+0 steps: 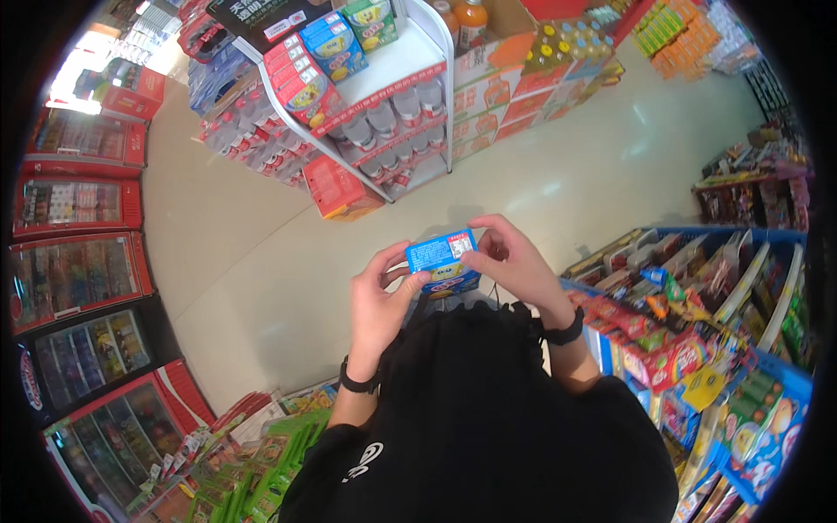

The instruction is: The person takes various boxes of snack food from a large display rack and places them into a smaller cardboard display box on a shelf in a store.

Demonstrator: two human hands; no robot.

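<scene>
Both of my hands hold a small blue cardboard box (444, 265) with a yellow cartoon figure on its front, low before my chest. My left hand (386, 294) grips its left end, the thumb against the front face. At the right end, my right hand (516, 261) pinches the box between thumb and fingers. Ahead, on the top shelf of a white display rack (409, 62), stand red boxes (304, 91), a blue box (333, 47) and a green box (371, 25) of similar design.
Plastic bottles (382, 119) fill the rack's lower shelves, and a red carton (340, 189) sits at its foot. Stacked juice cartons (484, 98) stand beyond. Red-framed drink coolers (75, 278) line the left. Snack shelves (654, 340) are close on the right; green snack packets (268, 464) lie lower left.
</scene>
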